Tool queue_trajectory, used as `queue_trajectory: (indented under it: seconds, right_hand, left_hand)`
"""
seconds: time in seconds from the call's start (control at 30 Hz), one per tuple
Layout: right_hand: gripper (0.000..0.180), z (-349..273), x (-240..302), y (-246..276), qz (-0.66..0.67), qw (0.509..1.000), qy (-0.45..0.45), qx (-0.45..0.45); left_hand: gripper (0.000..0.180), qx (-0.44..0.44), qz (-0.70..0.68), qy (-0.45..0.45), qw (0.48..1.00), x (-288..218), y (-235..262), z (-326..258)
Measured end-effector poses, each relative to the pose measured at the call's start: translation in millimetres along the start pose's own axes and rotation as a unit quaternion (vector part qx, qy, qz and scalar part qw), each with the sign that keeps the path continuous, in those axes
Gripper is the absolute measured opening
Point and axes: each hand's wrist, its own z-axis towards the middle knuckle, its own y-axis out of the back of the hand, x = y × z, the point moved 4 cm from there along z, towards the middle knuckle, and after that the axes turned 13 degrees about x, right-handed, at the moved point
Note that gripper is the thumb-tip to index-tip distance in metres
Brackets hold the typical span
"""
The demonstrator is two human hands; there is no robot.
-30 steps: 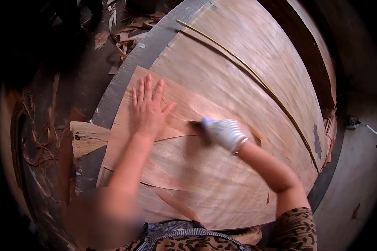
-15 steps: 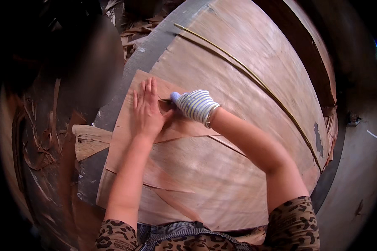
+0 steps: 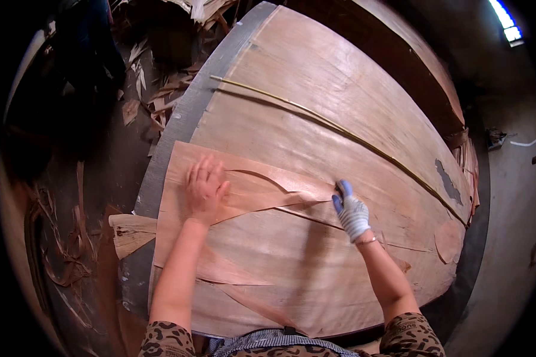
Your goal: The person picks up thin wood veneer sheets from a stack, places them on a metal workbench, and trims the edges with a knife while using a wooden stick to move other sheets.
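Observation:
My bare left hand (image 3: pixel 205 187) lies with its fingers stretched out on a thin reddish wood veneer piece (image 3: pixel 181 172), pressing it onto a large pale veneer sheet (image 3: pixel 292 143). A curved slit (image 3: pixel 259 174) runs through the piece, from beside the left hand towards the right. At that strip's pointed right end is my right hand (image 3: pixel 352 214), in a striped glove with blue fingertips. Its fingers close round a small dark tool (image 3: pixel 338 188), mostly hidden; it looks like a knife. Loose veneer offcuts (image 3: pixel 232 271) lie nearer my body.
A thin brass-coloured rod (image 3: pixel 304 108) lies across the sheet beyond my hands. The sheet has a ragged hole (image 3: pixel 448 181) at right. Grey board (image 3: pixel 167 140) edges the left side, with a pale scrap (image 3: pixel 131 234) sticking out. Veneer shreds (image 3: pixel 65 268) litter the floor.
My right hand has swept from beside the left hand to the right, and a curved slit now shows in the veneer piece. My left hand stays on the piece. The view has shifted.

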Motion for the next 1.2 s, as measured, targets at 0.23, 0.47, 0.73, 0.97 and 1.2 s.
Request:
queue_trajectory:
  seconds: [0.23,0.47,0.73,0.97,1.2]
  right_hand:
    - [0.017,-48,-9,28,0.113,0.991,0.008,-0.07]
    - [0.017,-167,66,70,0.191,0.945,0.184,-0.192]
    - [0.015,-198,42,65,0.244,0.938,0.151,-0.192]
    - [0.01,-246,-89,37,0.391,0.897,-0.098,-0.183]
    - [0.016,-477,-273,-48,0.509,0.577,-0.494,-0.405]
  left_hand:
    - [0.022,-0.048,0.062,-0.157,0.984,-22,2,-12]
    - [0.029,0.095,0.263,-0.109,0.954,-17,-19,-5]
    - [0.028,0.011,-0.114,-0.263,0.958,-47,61,-27]
    - [0.02,0.297,0.134,-0.403,0.855,-133,108,-100]
    - [0.039,0.314,-0.05,-0.451,0.834,-223,48,-42]
